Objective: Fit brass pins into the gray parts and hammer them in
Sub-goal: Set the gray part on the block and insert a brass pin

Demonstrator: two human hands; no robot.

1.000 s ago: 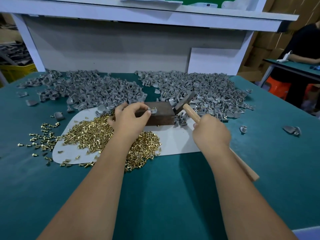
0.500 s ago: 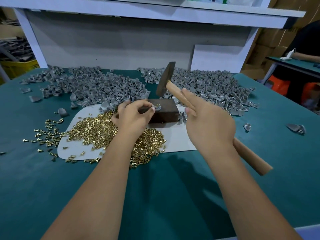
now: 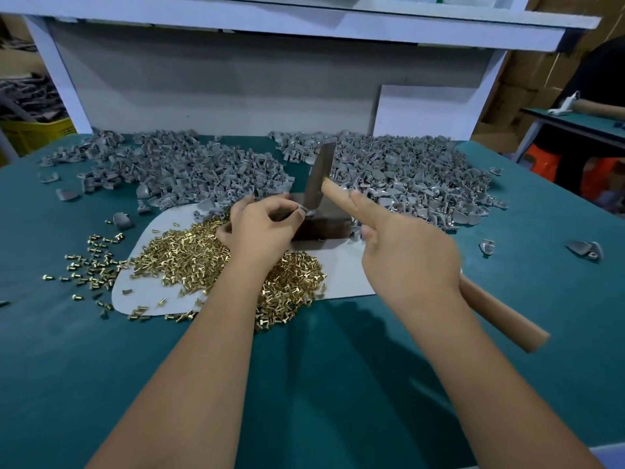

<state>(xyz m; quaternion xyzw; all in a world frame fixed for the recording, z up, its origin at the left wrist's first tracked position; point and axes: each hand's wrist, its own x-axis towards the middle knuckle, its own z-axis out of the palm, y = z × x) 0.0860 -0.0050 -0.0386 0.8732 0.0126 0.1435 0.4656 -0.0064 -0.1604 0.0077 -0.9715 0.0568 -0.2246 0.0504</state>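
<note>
Wooden-handled hammer (image 3: 341, 198) in right hand (image 3: 406, 258), dark block (image 3: 324, 225), shiny brass pins (image 3: 189, 262)

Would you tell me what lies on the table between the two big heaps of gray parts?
In the head view, a bare strip of green table separates the left heap from the right heap; the hammer head rises there.

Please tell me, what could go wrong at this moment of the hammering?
1. The hammer head is right beside the left hand, whose fingertips pinch the gray part on the block; a slightly off blow could hit them.
2. The right hand holds the handle with its index finger laid straight along it, so the grip may slip.
</note>
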